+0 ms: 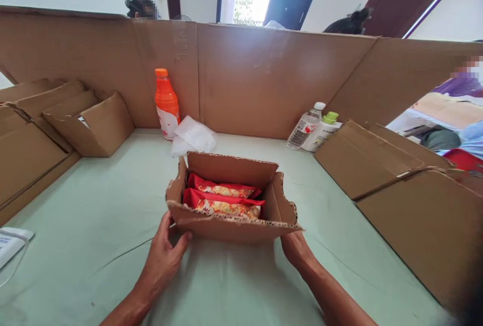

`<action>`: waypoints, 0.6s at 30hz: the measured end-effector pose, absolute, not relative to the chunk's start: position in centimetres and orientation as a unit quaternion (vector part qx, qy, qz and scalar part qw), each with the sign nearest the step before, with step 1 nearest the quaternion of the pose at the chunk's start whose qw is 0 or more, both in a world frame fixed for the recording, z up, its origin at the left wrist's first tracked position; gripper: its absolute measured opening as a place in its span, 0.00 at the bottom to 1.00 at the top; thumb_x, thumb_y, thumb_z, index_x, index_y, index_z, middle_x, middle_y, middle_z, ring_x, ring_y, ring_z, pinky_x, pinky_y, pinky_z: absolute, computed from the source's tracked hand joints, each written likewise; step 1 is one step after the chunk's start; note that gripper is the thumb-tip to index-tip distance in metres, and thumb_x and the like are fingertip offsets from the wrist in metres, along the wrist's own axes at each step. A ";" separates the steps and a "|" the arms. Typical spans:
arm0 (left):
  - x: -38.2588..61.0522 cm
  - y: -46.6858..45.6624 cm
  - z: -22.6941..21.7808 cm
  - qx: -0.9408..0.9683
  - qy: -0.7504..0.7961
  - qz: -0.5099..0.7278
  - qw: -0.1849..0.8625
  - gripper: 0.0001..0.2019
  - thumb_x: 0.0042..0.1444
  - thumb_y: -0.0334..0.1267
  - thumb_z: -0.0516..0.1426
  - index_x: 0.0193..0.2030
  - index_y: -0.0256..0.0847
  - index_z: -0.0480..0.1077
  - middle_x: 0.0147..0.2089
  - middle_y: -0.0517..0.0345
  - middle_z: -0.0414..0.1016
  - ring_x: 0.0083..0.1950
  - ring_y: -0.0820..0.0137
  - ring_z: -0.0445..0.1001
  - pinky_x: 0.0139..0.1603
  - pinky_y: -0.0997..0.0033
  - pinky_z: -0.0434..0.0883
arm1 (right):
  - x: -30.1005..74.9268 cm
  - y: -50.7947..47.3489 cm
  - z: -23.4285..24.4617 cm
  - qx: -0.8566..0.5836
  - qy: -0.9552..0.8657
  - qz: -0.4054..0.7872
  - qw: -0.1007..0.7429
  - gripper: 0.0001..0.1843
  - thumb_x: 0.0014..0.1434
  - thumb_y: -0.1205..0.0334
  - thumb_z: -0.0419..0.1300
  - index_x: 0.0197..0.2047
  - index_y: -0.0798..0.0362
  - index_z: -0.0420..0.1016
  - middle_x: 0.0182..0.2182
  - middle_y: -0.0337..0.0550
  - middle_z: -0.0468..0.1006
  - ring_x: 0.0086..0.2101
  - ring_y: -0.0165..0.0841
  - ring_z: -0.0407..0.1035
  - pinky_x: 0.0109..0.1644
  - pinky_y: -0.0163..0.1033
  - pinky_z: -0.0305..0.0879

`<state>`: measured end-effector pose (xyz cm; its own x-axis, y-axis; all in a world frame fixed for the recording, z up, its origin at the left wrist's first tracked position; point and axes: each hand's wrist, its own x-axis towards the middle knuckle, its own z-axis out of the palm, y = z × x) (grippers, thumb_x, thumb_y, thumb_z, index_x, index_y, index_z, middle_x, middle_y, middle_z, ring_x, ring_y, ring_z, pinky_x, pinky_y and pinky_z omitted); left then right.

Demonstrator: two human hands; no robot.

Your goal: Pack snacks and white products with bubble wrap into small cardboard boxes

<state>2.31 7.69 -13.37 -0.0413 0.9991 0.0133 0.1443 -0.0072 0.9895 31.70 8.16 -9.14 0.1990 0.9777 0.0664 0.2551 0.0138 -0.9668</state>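
Note:
An open cardboard box (230,231) with rough-cut upper edges is in the middle of the view. Inside it, two red snack packets (226,209) with a printed orange pattern stand one behind the other. My left hand (168,245) grips the box's left front corner, thumb at the front and fingers partly hidden behind the side. At the right end, my right hand (294,246) holds the box from beneath and beside it, most of its fingers out of sight.
Behind the box stand an orange bottle (166,102), folded bubble wrap (193,136), a clear water bottle (306,126) and a white bottle with green cap (320,134). Cardboard boxes (90,119) line the left, others (377,157) the right. A cardboard wall (264,84) closes the back.

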 end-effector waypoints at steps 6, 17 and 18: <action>6.0 14.0 -12.6 0.576 0.474 0.481 0.460 0.27 0.52 0.37 0.57 0.61 0.40 0.64 0.59 0.47 0.73 0.57 0.60 0.74 0.58 0.60 0.70 | 33.7 12.2 -11.5 -0.610 -0.466 0.322 0.555 0.27 0.60 0.40 0.55 0.46 0.53 0.81 0.45 0.45 0.83 0.47 0.45 0.73 0.49 0.45 0.72; 1.7 28.3 -10.6 0.468 0.576 0.526 0.415 0.22 0.44 0.35 0.60 0.49 0.36 0.75 0.38 0.53 0.78 0.40 0.62 0.77 0.43 0.63 0.73 | 35.8 13.1 -15.1 -0.670 -0.456 0.284 0.513 0.32 0.57 0.34 0.56 0.41 0.54 0.84 0.43 0.48 0.84 0.45 0.48 0.73 0.51 0.46 0.71; 1.8 30.2 -10.3 0.455 0.584 0.532 0.411 0.22 0.45 0.34 0.61 0.50 0.35 0.75 0.36 0.55 0.78 0.38 0.63 0.77 0.41 0.64 0.73 | 35.9 13.2 -15.1 -0.668 -0.459 0.280 0.515 0.32 0.58 0.34 0.55 0.44 0.54 0.84 0.46 0.49 0.84 0.48 0.49 0.73 0.55 0.47 0.69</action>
<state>1.82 30.20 -10.32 -0.2481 0.9687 0.0038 0.0929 0.0199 0.9955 35.87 13.16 -15.10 0.4216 0.9013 0.0999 0.3257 -0.0476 -0.9443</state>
